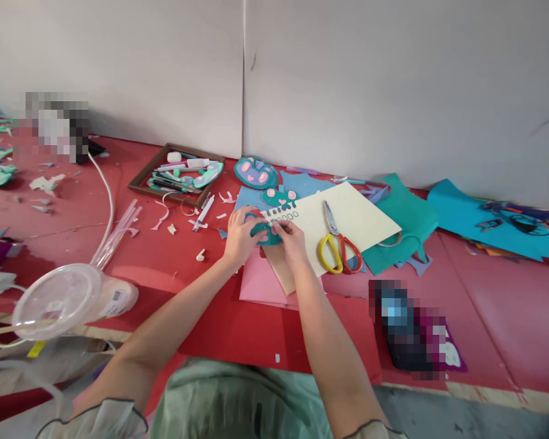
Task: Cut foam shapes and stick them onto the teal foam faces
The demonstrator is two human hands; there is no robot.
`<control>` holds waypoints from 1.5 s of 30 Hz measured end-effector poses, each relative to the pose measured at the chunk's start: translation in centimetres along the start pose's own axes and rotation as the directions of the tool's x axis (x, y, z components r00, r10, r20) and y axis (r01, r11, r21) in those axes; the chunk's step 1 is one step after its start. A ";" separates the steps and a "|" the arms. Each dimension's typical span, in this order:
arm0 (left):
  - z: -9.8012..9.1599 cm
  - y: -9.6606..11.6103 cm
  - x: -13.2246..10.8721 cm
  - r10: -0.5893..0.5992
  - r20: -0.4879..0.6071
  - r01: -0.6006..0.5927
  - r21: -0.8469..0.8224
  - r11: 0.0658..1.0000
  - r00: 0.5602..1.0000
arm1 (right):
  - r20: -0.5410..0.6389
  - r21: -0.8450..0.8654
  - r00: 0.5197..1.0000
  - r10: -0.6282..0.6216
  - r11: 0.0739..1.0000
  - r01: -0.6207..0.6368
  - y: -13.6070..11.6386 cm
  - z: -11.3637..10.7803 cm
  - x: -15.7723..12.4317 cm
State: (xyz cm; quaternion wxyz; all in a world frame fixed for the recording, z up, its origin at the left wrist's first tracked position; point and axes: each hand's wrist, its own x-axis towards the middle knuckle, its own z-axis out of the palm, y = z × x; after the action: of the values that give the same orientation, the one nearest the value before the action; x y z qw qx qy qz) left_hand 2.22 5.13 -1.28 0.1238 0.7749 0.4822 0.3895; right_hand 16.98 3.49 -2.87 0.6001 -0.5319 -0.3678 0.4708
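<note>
My left hand (240,236) is closed on a teal cut-out (271,236) with pink spots, held low over the table. The fingertips of my right hand (293,239) are pinched together at its upper edge, on something small and pale that I cannot make out. Just behind my fingers lies a cream sheet (348,210) with a notched edge and a row of drawn ovals. Scissors (332,222) with one yellow and one red handle rest on that sheet, right of my right hand. Another teal cut-out (279,196) with pink shapes lies beyond my hands.
A brown tray (137,183) of pens and cut pieces stands back left, near stacked blue-pink cut-outs (256,173). Pink sheets (256,283) lie under my hands. Teal sheets (409,210) spread right. A clear plastic tub (57,299) sits front left; a blurred dark device (400,329) lies front right.
</note>
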 end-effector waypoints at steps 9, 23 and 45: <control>0.6 -0.1 0.1 -0.023 -0.028 0.023 0.005 1.000 0.999 | 0.001 0.022 1.000 0.019 1.000 -0.019 0.2 0.3 0.1; 0.4 -0.2 0.3 -0.056 0.007 0.056 -0.063 0.996 0.998 | -0.006 0.038 1.000 0.023 0.999 -0.022 0.1 0.3 0.1; -4.6 -3.2 1.7 -0.287 -0.323 0.296 -0.024 0.955 0.902 | -0.166 -0.045 0.986 -0.005 0.999 -0.002 -0.5 -0.3 0.2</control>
State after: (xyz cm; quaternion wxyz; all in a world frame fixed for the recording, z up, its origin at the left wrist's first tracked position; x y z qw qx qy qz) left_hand -2.82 7.34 0.76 0.0901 0.6212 0.6112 0.4820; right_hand 17.44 3.64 -2.42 0.6170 -0.5824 -0.3273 0.4160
